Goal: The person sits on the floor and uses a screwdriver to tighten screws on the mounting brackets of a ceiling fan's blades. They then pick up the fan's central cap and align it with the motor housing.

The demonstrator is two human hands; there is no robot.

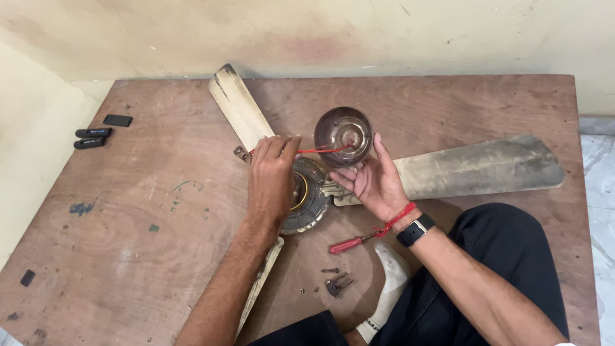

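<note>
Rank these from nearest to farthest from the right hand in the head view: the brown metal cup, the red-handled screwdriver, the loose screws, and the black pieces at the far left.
From the right hand:
1. Brown metal cup, touching its fingers, just above.
2. Red-handled screwdriver, below, near the wrist.
3. Loose screws, lower still, by the knee.
4. Black pieces, far left on the board.

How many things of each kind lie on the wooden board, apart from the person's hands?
Ceiling fan with its blades: 1
Brown metal cup cover: 1
Red wire: 1
Red-handled screwdriver: 1
Small black bars at the left edge: 3
Small loose metal parts near the knee: a little cluster, too small to count, taken as 1
Total: 8
</note>
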